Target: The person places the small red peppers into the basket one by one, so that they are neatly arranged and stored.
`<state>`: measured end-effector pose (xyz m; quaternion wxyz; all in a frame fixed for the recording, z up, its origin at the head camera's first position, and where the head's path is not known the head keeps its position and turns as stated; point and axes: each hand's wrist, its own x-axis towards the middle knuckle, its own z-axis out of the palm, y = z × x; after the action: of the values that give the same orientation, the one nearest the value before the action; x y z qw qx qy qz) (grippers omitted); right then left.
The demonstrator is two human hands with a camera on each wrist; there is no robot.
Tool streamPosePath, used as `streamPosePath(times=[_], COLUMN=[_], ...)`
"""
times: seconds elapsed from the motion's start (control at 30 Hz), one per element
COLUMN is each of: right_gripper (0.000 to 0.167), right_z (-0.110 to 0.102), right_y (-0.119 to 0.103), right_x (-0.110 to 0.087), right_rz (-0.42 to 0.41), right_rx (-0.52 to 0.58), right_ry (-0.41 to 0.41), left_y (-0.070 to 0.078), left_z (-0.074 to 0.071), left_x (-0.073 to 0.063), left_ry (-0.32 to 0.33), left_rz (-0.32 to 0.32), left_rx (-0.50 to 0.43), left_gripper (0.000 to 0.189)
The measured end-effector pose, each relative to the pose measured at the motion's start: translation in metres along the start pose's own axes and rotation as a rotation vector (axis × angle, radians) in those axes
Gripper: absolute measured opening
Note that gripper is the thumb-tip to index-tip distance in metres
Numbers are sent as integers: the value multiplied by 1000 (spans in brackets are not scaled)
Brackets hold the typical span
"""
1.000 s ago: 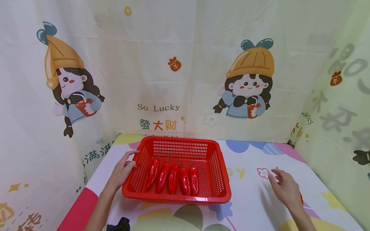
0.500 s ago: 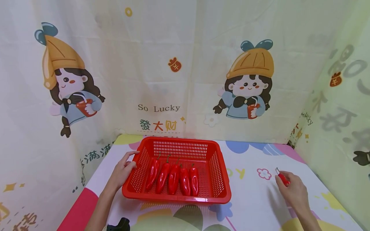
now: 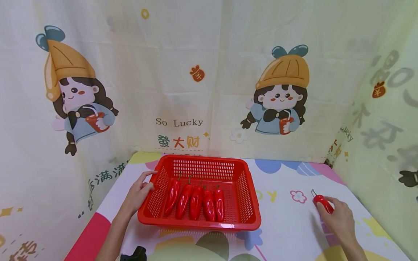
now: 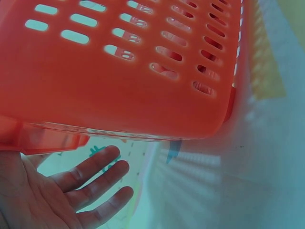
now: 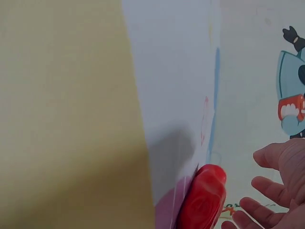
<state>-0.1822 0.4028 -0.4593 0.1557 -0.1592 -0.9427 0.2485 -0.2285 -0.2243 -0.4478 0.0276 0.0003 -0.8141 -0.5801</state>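
Just off the left side of a red plastic basket (image 3: 200, 224) is my left hand (image 3: 138, 194); its index fingertip meets the rim. In the left wrist view, three fingers (image 4: 97, 164) spread loosely below the basket's rim, while the index finger and thumb are mostly hidden. Several glossy red chili peppers (image 3: 196, 203) lie side by side inside the basket. On the table at the right lies another red chili pepper (image 3: 321, 200), its stem pointing away. Over it hovers my right hand (image 3: 339, 219), fingers spread and apart from the pepper in the right wrist view.
A patterned cloth covers the table (image 3: 281, 224). Behind it and along both sides hang pale printed curtains (image 3: 222, 90). A black object (image 3: 134, 253) shows at the bottom edge near my left forearm.
My right hand has shifted right and slightly nearer me, uncovering the chili pepper beneath it, which stays put. The left hand, basket and peppers inside have not moved.
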Motion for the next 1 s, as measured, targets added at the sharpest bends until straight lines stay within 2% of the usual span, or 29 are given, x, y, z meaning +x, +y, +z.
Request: streamPosePath(times=[0.43,0.73,0.87,1.0], right_gripper=[56,52,52,57], right_z=[-1,1,1,2], right_y=[15,31,32,30], right_x=[10,12,11,10], right_rz=[25,-102,-96,-50], right_rx=[-30,-61,-64,-65], right_ry=[-79,-118,-124,-154], left_y=[-1,-1,-1,0], left_z=[0,0,0,0], left_x=[2,3,2,2], left_ry=[1,1,1,0], left_rz=[-6,-8,-11,-14], left_rx=[8,-1,-3,0], left_gripper=[58,59,59,59])
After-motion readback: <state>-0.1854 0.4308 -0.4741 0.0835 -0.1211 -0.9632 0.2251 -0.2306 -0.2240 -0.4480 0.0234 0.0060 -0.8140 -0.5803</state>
